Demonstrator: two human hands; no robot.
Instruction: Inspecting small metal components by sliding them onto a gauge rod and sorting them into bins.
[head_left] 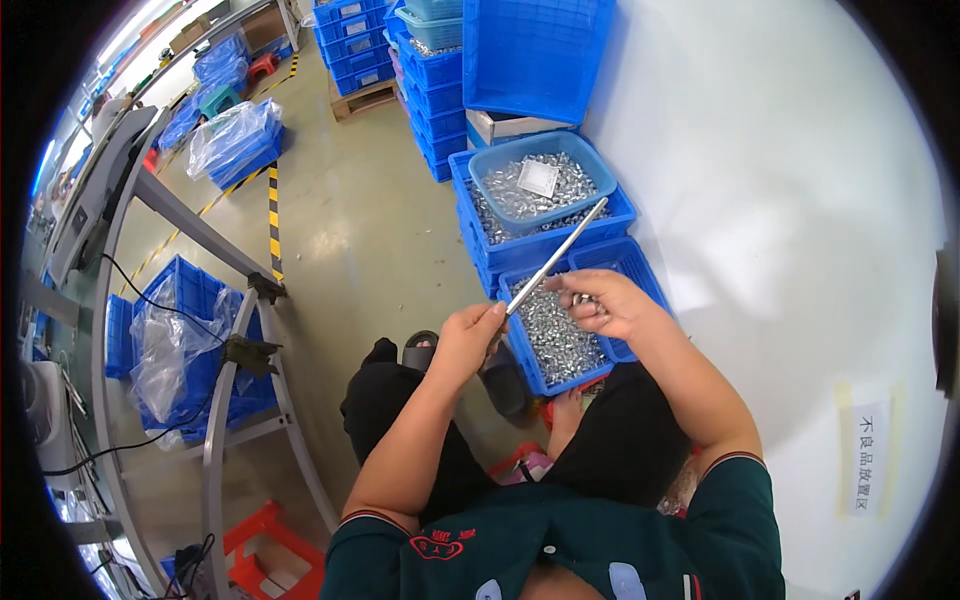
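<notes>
My left hand (468,340) is closed around the lower end of a thin silvery metal rod (556,254), which slants up and to the right. Beside the rod, my right hand (606,303) has its fingers curled over several small shiny metal pieces (584,300). Beneath both hands sits a blue plastic crate (553,387) full of small silvery metal parts (548,335). Just beyond the rod's far tip, a translucent light-blue tub (484,178) holds more such parts with a white label (538,178) lying on them. That tub rests on another blue crate (627,212).
Stacked blue crates (432,120) stand farther back, near a wooden pallet (362,99). A white wall (760,200) borders my right side. On the left are a grey metal frame (200,222), plastic-covered blue crates (190,370) and a red stool (272,530). Yellow-black tape (274,220) marks the floor.
</notes>
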